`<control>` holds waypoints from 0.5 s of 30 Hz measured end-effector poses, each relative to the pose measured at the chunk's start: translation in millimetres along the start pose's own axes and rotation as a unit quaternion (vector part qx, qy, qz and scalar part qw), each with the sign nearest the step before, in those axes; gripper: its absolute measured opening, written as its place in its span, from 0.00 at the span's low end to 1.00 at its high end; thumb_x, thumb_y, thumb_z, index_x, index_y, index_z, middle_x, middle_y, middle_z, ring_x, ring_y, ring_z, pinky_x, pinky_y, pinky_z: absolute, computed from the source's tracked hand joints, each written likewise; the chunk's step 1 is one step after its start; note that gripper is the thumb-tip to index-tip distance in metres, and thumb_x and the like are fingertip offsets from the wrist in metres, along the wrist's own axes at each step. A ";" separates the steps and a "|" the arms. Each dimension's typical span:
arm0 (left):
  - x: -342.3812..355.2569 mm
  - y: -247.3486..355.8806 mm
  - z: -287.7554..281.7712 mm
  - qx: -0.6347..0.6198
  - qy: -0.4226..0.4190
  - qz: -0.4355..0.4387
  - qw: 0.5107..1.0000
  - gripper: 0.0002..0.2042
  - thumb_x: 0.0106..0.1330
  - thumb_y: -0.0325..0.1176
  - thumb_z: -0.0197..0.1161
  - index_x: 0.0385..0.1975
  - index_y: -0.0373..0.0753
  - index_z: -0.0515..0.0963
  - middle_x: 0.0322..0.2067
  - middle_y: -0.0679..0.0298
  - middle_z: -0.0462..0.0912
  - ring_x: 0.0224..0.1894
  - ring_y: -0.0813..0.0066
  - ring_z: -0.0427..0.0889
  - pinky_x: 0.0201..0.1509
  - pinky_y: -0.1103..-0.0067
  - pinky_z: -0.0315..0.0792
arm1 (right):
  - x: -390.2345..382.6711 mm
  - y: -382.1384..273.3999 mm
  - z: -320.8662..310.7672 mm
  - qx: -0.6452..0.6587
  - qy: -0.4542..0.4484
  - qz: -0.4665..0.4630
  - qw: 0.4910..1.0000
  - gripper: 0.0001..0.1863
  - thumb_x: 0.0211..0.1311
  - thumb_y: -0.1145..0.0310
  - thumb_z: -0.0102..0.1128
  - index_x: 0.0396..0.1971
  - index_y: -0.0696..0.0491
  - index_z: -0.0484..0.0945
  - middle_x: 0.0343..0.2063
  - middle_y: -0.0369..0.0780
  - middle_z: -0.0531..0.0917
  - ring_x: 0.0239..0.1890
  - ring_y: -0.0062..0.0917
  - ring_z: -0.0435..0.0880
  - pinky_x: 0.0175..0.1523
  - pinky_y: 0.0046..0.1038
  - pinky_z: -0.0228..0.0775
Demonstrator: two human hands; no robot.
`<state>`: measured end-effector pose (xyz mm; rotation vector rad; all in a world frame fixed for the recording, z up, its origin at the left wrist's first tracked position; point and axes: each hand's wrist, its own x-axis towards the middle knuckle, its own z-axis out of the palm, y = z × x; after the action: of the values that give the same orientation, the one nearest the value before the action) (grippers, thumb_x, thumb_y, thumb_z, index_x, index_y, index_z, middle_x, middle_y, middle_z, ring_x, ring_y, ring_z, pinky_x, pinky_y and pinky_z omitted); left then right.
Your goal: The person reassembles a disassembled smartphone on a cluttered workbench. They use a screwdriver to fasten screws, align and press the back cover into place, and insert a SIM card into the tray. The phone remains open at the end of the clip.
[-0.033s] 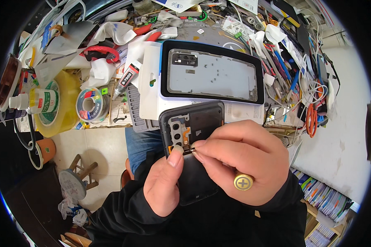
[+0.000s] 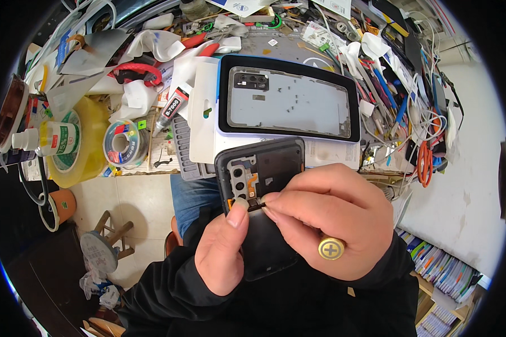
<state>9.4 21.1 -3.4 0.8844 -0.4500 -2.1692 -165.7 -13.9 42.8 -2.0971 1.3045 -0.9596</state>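
Note:
My left hand (image 2: 224, 244) is closed on an opened smartphone (image 2: 270, 247), its thumb pressed on the inner face beside the camera lenses. The phone is tilted, back cover off, showing several lenses and an orange flex cable (image 2: 252, 185). In my right hand (image 2: 337, 219) lies a screwdriver, its gold round cap (image 2: 331, 248) with a cross mark sticking out below the fingers. Thumb and forefinger of that hand pinch at the phone's inside, just right of the left thumb; what is between the fingertips is too small to make out.
Beyond the phone, a removed phone back cover (image 2: 289, 101) lies on a box with several tiny dark screws on it. To the left are a glue tube (image 2: 171, 112), a solder wire spool (image 2: 122, 146), yellow tape roll (image 2: 84, 112) and a bottle (image 2: 53, 137). Tools and cables (image 2: 424, 151) crowd the right.
The phone's upper end has shifted very slightly left, and the left thumb with it. Both hands keep their grip.

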 end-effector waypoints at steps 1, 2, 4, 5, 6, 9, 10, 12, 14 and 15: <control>1.3 0.0 -3.5 0.037 0.012 -0.012 0.999 0.33 0.80 0.54 0.37 0.68 0.27 0.65 0.62 0.48 0.77 0.63 0.58 0.79 0.69 0.66 0.70 | -0.6 1.3 0.2 -0.004 0.002 -0.013 1.000 0.17 0.46 0.84 0.77 0.37 0.54 0.89 0.33 0.38 0.85 0.23 0.17 0.78 0.24 0.20 0.66; 0.4 -0.6 -4.4 0.037 0.012 0.002 0.999 0.34 0.80 0.54 0.37 0.68 0.27 0.64 0.62 0.47 0.77 0.63 0.58 0.79 0.70 0.66 0.70 | -1.4 1.2 -0.4 -0.002 -0.001 -0.010 1.000 0.17 0.45 0.85 0.77 0.37 0.54 0.89 0.33 0.38 0.85 0.24 0.17 0.79 0.25 0.20 0.66; -0.6 -1.5 -4.9 0.042 0.030 -0.003 0.999 0.34 0.80 0.54 0.38 0.69 0.28 0.63 0.63 0.47 0.76 0.65 0.57 0.78 0.70 0.65 0.69 | -2.7 -0.4 -1.6 0.001 0.001 0.013 1.000 0.17 0.46 0.85 0.76 0.37 0.54 0.89 0.34 0.38 0.84 0.25 0.17 0.79 0.26 0.20 0.67; -1.2 -2.3 -3.6 0.034 0.039 0.001 0.999 0.34 0.80 0.54 0.38 0.70 0.28 0.62 0.63 0.47 0.76 0.65 0.57 0.78 0.71 0.65 0.69 | -3.8 -3.2 -2.4 0.004 0.005 0.032 0.999 0.16 0.46 0.86 0.76 0.37 0.54 0.89 0.34 0.37 0.84 0.26 0.17 0.79 0.27 0.20 0.67; -1.8 -3.2 -1.2 0.026 0.047 0.006 0.999 0.34 0.80 0.54 0.39 0.70 0.29 0.62 0.63 0.47 0.76 0.65 0.56 0.77 0.71 0.64 0.69 | -4.1 -4.6 -3.8 0.000 0.010 0.047 0.999 0.16 0.47 0.86 0.75 0.38 0.54 0.89 0.34 0.37 0.84 0.26 0.17 0.78 0.27 0.20 0.67; -0.9 -0.5 1.6 -0.073 -0.014 0.021 0.997 0.30 0.82 0.49 0.37 0.66 0.26 0.67 0.60 0.50 0.78 0.62 0.62 0.79 0.69 0.69 0.69 | -4.4 -6.3 -6.2 -0.017 0.031 0.085 0.996 0.15 0.50 0.87 0.72 0.39 0.55 0.89 0.36 0.37 0.82 0.26 0.15 0.77 0.27 0.18 0.65; -0.6 0.5 2.4 -0.115 -0.042 0.022 0.992 0.30 0.82 0.48 0.37 0.66 0.26 0.67 0.60 0.50 0.78 0.62 0.62 0.79 0.69 0.69 0.69 | -4.4 -6.1 -7.3 -0.001 0.029 0.080 0.996 0.15 0.51 0.87 0.71 0.39 0.55 0.89 0.37 0.38 0.81 0.26 0.15 0.76 0.27 0.18 0.64; 0.0 2.0 3.4 -0.088 -0.026 0.029 0.995 0.29 0.82 0.47 0.36 0.67 0.26 0.67 0.61 0.50 0.77 0.62 0.63 0.79 0.68 0.70 0.70 | -4.7 -3.2 -7.0 0.038 0.030 0.087 0.995 0.15 0.52 0.88 0.70 0.39 0.55 0.89 0.38 0.38 0.79 0.25 0.15 0.75 0.27 0.17 0.63; -1.9 3.1 3.9 -0.102 -0.022 0.031 0.994 0.29 0.82 0.46 0.35 0.68 0.26 0.65 0.62 0.50 0.76 0.63 0.62 0.78 0.70 0.70 0.69 | -6.1 -0.9 -7.3 0.046 0.010 0.076 0.996 0.16 0.53 0.88 0.69 0.40 0.55 0.89 0.38 0.39 0.78 0.25 0.15 0.74 0.28 0.17 0.62; -1.7 2.5 3.8 -0.081 -0.007 0.030 0.996 0.29 0.82 0.46 0.35 0.69 0.26 0.64 0.62 0.50 0.76 0.63 0.62 0.78 0.70 0.70 0.69 | -7.0 -0.1 -7.1 0.049 0.003 0.076 0.996 0.16 0.52 0.88 0.69 0.40 0.55 0.89 0.38 0.39 0.77 0.25 0.15 0.74 0.28 0.17 0.62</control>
<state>8.7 20.9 1.5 0.7572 -0.2986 -2.1244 -173.2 -7.8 45.2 -1.8927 1.3699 -0.9439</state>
